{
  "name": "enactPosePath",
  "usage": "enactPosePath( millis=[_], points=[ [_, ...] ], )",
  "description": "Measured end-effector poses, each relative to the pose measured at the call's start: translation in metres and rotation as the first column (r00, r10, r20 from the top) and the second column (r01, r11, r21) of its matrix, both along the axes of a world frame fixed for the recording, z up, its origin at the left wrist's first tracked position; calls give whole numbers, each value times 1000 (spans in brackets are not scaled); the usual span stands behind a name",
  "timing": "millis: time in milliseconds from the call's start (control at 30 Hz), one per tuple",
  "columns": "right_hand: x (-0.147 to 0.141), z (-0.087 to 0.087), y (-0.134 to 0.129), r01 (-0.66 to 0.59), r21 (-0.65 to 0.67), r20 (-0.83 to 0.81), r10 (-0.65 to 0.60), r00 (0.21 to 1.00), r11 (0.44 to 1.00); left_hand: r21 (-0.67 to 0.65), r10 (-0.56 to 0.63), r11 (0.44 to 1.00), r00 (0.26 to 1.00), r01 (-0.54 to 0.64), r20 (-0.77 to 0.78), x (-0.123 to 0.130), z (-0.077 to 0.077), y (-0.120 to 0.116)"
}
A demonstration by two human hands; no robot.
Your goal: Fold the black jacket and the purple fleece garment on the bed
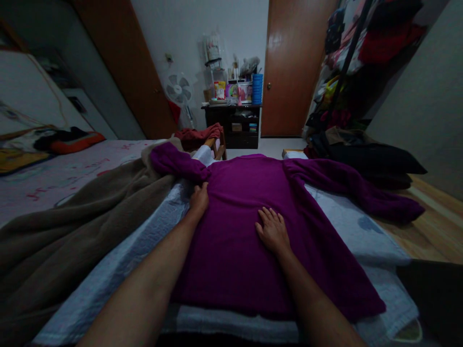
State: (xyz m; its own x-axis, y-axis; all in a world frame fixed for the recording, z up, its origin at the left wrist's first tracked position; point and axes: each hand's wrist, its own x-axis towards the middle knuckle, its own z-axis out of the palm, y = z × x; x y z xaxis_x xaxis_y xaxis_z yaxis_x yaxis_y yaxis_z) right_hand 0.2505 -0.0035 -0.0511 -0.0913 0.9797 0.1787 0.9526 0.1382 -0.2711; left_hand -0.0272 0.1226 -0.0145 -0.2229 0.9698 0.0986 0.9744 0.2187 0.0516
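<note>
A purple long-sleeved garment (238, 246) lies spread out on a pale cloth (347, 226), its collar at the far end. One sleeve reaches left over a brown blanket, the other stretches out to the right. My left hand (200, 196) is at the garment's left edge, just below the sleeve, its fingers closed on the fabric there. On the middle of the garment, a little right of centre, my right hand (273, 229) rests flat with its fingers spread.
The brown blanket (90, 217) covers the left side. Dark clothes (372, 156) are piled at the right. Beyond stand a wooden chair with a red cloth (198, 133), a fan (179, 89), a dark cabinet (231, 127) and a wooden door (292, 72).
</note>
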Motion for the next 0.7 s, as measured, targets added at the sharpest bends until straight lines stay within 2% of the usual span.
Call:
enactPosePath(
  millis=[133,367,400,467,567,633,700],
  points=[
    [0,0,0,1,2,2,-1,1000,1000,-28,-73,997,996,72,-48,-7,-5,-8],
    [0,-1,0,1,17,-6,0,1000,1000,-16,-48,999,992,46,-119,-10,-5,-9],
    [0,-1,0,1,19,-7,-1,1000,1000,6,-73,997,988,75,-134,-8,-5,-9],
    [0,-2,0,1,24,-8,-1,1000,1000,29,-205,977,968,211,-143,-2,-8,-10],
    [0,-1,0,2,19,-12,-2,1000,1000,-41,-421,907,905,419,-64,8,-17,-13],
    [0,-1,0,4,9,-15,-4,1000,1000,-114,-420,902,908,417,2,13,-25,-14],
    [-1,1,0,8,-1,-18,-8,1000,1000,-165,-345,924,938,344,24,20,-29,-16]
  ],
)
